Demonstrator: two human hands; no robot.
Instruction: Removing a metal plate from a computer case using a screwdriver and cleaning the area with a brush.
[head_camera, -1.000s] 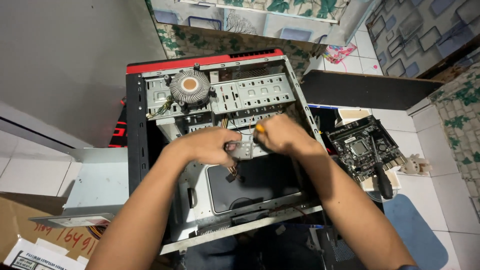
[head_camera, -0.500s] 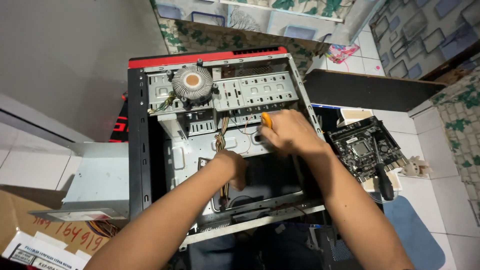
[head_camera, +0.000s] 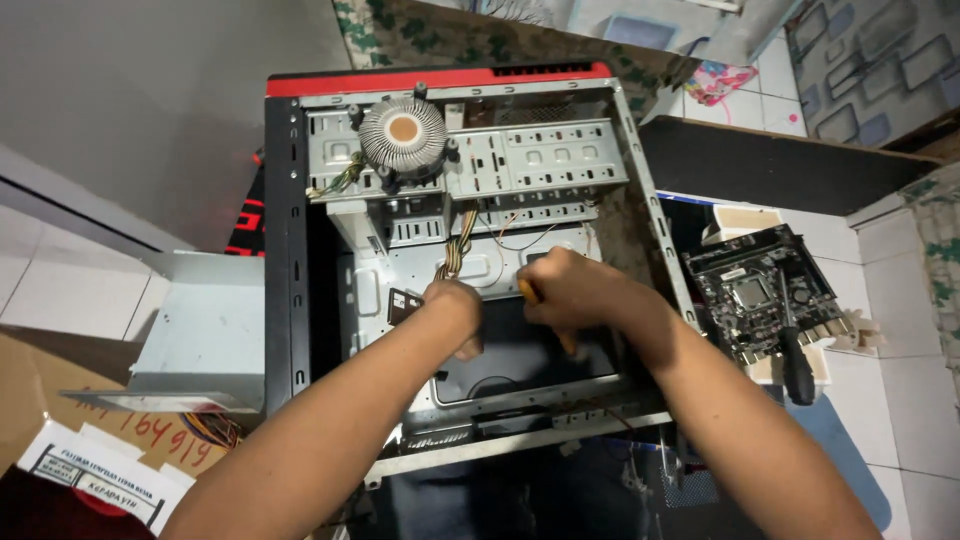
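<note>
Both hands in PC case (head_camera: 300, 250), right hand (head_camera: 570, 290) grip round orange screwdriver (head_camera: 530, 292), left hand (head_camera: 452, 305) beside

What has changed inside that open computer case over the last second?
The left hand drew back from beside the right hand toward the case's lower middle, off the cable bundle. The right hand stayed put, gripping the orange-handled screwdriver. Cooler fan, case and motherboard did not move.

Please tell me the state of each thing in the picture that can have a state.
Computer case: lying on its side, side panel off, open.
Cooler fan: loose on the drive cage.
Motherboard: out of the case, beside it.
Left hand: inside the case, grip unclear.
Right hand: closed on an orange-handled screwdriver.
</note>
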